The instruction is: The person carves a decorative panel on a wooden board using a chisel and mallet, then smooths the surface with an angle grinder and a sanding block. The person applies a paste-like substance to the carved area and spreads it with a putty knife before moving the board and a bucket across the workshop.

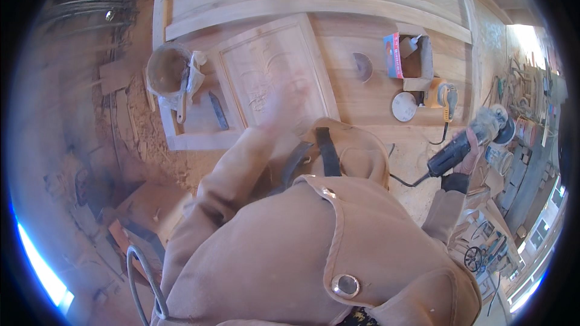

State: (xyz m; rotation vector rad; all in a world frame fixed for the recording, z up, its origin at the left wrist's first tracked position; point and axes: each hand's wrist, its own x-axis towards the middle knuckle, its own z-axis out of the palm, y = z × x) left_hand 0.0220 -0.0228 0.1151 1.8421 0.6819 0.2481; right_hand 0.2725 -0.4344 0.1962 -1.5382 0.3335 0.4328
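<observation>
1. Right hand (471, 152) has its fingers wrapped round a grinder (448, 156), gripping the body out beyond the right side of the surface (377, 99); a black cord (411, 183) trails from the tool's tail.
2. Left hand (293, 101) is a blur over the near part of a carved wooden panel (241, 84); I cannot tell how far open it is, or whether it touches the wood.
3. That panel lies slightly askew on the surface, in front of the person.
4. Left of it stands a bucket (164, 71) with a brush (182, 104) at its rim; a dark flat tool (218, 110) lies nearby.
5. Over to the right are an open box (426, 60) holding a bottle (410, 46), a pale disc (404, 107) and a yellow sander (435, 93).
</observation>
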